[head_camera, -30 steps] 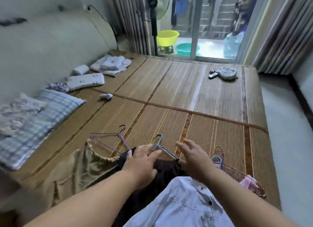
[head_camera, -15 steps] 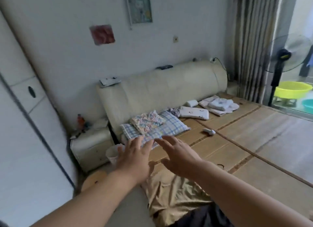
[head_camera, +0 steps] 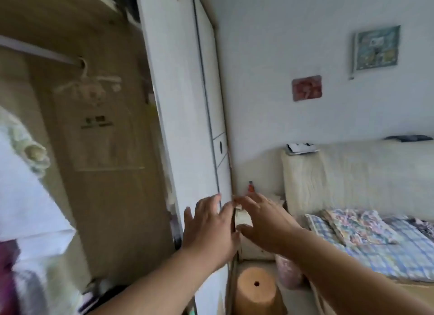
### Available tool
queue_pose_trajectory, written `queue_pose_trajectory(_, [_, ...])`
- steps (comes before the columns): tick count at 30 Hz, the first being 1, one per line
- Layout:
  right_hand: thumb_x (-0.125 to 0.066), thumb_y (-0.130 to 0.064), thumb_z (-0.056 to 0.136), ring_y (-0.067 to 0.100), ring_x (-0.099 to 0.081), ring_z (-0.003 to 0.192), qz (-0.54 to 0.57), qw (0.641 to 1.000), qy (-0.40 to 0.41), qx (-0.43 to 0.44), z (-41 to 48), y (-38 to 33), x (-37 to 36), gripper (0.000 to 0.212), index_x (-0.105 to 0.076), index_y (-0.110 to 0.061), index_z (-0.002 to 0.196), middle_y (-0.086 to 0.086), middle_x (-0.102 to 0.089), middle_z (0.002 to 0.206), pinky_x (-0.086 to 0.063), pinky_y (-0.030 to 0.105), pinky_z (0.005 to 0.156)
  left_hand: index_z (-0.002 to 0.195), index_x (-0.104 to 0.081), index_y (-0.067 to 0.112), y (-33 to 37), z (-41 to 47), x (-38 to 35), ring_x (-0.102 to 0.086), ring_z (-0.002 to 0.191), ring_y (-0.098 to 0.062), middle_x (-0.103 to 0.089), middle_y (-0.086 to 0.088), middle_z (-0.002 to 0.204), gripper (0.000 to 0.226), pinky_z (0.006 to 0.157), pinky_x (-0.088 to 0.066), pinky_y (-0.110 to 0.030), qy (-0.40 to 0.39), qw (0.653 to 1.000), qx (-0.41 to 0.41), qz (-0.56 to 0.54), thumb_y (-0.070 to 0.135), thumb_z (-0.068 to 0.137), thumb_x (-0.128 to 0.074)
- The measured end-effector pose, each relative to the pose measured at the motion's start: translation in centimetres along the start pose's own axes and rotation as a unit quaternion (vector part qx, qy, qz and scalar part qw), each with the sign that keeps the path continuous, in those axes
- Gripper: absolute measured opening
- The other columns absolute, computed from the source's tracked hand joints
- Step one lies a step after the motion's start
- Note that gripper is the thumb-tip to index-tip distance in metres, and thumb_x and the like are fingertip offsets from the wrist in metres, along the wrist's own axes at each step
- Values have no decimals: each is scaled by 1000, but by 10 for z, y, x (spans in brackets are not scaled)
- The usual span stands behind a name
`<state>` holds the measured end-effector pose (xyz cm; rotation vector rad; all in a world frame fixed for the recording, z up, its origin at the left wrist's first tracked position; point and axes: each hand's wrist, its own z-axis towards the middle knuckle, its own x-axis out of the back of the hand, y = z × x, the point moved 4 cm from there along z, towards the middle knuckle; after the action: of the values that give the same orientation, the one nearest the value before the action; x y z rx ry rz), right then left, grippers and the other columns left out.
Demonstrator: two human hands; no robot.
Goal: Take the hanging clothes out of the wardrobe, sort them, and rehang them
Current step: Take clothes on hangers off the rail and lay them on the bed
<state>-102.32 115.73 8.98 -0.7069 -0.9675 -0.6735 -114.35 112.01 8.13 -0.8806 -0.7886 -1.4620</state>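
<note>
Motion blur; white hanging garment (head_camera: 21, 185) cut off at frame edge, well left of fingers (head_camera: 217, 200). Both left hand (head_camera: 209, 230) and right hand (head_camera: 265, 223) spread wide, holding nothing, at white sliding wardrobe door (head_camera: 178, 126); contact unclear.

Tan wardrobe (head_camera: 112, 197) at left; white door (head_camera: 178, 103) at centre. Blue-and-white checked blanket (head_camera: 387, 253) and floral pillow (head_camera: 359, 225), lower right. Orange stool (head_camera: 256, 289), bottom centre. Red poster (head_camera: 306, 88), upper right.

Both forearms reach forward, left hand (head_camera: 209, 230) and right hand (head_camera: 264, 223) spread, empty.
</note>
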Motion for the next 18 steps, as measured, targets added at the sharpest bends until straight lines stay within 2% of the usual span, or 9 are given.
queue_pose_trajectory(3, [-54,-44,89,14,-36,134,5,998,-4,65,38,-35,-5,67,-19,-39,146,-10,-29,150,-34,35,108,136,-40,36,-42,1,25,-27,139,-26,-29,0,151,56,107,-27,-57,47,998,47,22,48,82,-46])
queue_pose_trajectory(6, [-52,-48,90,8,-39,131,13,990,-6,141,70,-71,2,66,-16,-43,145,-16,-26,150,-35,28,108,142,-27,37,-77,0,42,-8,144,-23,-12,3,156,58,116,-11,-52,28,995,93,10,43,89,-48])
queue_pose_trajectory(8, [-51,-51,90,6,-45,126,32,980,7,194,89,-96,9,62,-20,-45,143,-18,-29,147,-37,23,105,143,-26,35,-96,1,61,-3,144,-23,-7,4,157,58,118,-8,-45,47,989,143,13,38,90,-50])
queue_pose_trajectory(11, [-54,-50,87,9,-54,115,67,962,2,265,115,-125,13,57,-30,-45,138,-15,-43,135,-43,20,97,140,-27,36,-117,-6,88,-5,143,-23,-7,4,157,56,116,-4,-46,77,973,207,58,39,89,-49])
queue_pose_trajectory(13, [-46,-58,80,11,-57,109,80,948,-13,309,130,-141,11,60,-32,-44,136,-15,-46,128,-46,24,94,137,-29,38,-127,-13,103,-10,142,-24,-12,5,156,56,114,-5,-51,97,959,243,111,46,85,-46])
queue_pose_trajectory(15, [-40,-63,77,7,-53,113,88,924,-12,372,140,-156,11,64,-30,-45,137,-20,-43,131,-45,27,97,133,-35,40,-132,-19,113,-23,139,-25,-24,5,152,58,111,-18,-59,99,946,270,152,52,77,-41])
queue_pose_trajectory(16, [-46,-60,80,6,-52,116,101,912,-7,397,143,-163,15,61,-28,-46,137,-23,-41,132,-44,27,99,128,-42,40,-134,-21,117,-36,133,-24,-35,4,146,58,104,-31,-61,93,937,286,177,54,72,-42])
queue_pose_trajectory(18, [-56,-50,85,6,-50,120,139,888,8,439,148,-174,25,61,-26,-48,139,-24,-38,134,-41,23,103,113,-52,40,-135,-25,129,-58,111,-20,-55,5,126,58,82,-52,-54,109,919,315,209,59,60,-41])
